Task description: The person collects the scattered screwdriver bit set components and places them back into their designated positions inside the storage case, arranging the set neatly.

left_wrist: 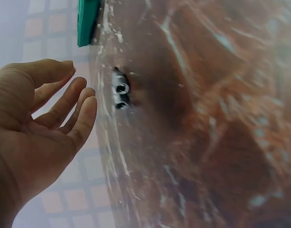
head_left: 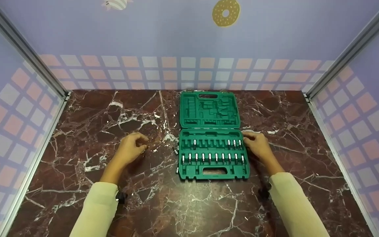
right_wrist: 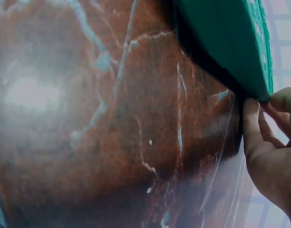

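The green case (head_left: 214,150) lies open near the back edge of the marble table (head_left: 156,210), just right of middle. The right hand (head_left: 257,144) pinches its right side between thumb and fingers; the left hand (head_left: 131,146) is left of it, fingers loosely curved, holding nothing (two metal sockets (left_wrist: 121,90) lie between hand and case).

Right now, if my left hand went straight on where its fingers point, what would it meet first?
Your left hand would likely meet a small metal socket just left of the green case, though depth is unclear and it may pass above.
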The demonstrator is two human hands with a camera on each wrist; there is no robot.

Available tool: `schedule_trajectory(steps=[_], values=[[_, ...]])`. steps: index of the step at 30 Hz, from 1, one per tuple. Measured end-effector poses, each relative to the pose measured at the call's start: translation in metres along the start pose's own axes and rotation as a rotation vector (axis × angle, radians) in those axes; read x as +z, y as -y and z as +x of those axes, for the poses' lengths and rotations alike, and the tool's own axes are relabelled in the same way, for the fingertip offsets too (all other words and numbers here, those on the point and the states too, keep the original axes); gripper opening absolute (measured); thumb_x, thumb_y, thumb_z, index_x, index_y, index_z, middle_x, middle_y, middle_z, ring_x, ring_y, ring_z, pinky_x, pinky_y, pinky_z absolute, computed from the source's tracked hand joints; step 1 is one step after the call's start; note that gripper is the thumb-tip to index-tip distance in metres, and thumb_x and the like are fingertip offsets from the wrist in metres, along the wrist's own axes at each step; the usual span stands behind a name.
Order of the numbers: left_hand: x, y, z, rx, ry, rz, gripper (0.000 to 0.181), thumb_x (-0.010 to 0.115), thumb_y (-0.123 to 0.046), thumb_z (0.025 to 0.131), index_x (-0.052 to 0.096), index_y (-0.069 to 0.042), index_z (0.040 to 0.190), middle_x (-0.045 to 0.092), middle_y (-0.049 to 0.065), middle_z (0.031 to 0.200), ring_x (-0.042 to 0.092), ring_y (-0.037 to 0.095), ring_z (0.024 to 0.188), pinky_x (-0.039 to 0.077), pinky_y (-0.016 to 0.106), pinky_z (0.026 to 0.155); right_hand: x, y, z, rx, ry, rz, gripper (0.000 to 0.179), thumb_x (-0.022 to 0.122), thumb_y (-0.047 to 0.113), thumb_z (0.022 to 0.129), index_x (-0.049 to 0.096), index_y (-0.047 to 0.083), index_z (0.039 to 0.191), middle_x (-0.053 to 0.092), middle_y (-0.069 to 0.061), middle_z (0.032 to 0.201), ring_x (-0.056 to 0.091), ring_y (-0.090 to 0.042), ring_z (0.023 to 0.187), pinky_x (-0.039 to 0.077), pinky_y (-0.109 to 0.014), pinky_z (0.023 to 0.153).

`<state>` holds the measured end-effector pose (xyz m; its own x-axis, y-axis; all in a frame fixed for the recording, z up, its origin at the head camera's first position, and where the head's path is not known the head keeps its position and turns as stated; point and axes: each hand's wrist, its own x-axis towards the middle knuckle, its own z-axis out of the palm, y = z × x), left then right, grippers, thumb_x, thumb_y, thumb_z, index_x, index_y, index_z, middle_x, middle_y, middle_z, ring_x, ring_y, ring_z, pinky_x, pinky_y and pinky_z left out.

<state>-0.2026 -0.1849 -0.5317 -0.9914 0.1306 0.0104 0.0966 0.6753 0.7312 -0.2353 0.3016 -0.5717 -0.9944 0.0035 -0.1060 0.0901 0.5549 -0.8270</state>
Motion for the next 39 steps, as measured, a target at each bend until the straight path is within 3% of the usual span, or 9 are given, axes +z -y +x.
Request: schedule_trajectory(steps=[9,25,32,39], values=[[0.001,0.016,-0.004,0.026,-0.008,0.036,0.027,0.062,0.013,0.079,0.073,0.005,0.102,0.071,0.021,0.1,0.066,0.033,0.086,0.055,0.042,0.079,-0.001,0.003,0.0,0.016,0.008,0.001,0.034,0.06,0.011,0.102,0.069,0.003,0.133,0.066,-0.021,0.137,0.071,-0.024,0.099,0.056,-0.02,0.074],[0.006,0.028,-0.008,-0.035,-0.037,0.042,0.019,0.066,0.013,0.084,0.073,0.005,0.099,0.071,0.021,0.097,0.068,0.034,0.088,0.057,0.046,0.083,0.001,0.001,0.0,0.01,0.006,-0.002,0.033,0.059,0.008,0.101,0.069,0.002,0.133,0.066,-0.021,0.137,0.07,-0.03,0.107,0.057,-0.023,0.079],[0.01,0.03,-0.008,-0.008,-0.094,0.085,0.017,0.071,0.013,0.08,0.073,0.005,0.095,0.067,0.019,0.093,0.065,0.034,0.087,0.055,0.045,0.082,0.0,0.001,-0.001,0.011,0.015,0.034,0.033,0.058,0.007,0.102,0.068,0.001,0.134,0.065,-0.022,0.137,0.069,-0.031,0.11,0.055,-0.019,0.079],[0.012,0.032,-0.008,-0.008,-0.108,0.092,0.015,0.072,0.013,0.081,0.073,0.005,0.094,0.066,0.019,0.093,0.066,0.035,0.087,0.055,0.044,0.081,0.001,0.001,-0.001,0.005,0.001,0.001,0.033,0.06,0.009,0.102,0.069,0.003,0.133,0.066,-0.021,0.136,0.07,-0.027,0.104,0.054,-0.018,0.077]])
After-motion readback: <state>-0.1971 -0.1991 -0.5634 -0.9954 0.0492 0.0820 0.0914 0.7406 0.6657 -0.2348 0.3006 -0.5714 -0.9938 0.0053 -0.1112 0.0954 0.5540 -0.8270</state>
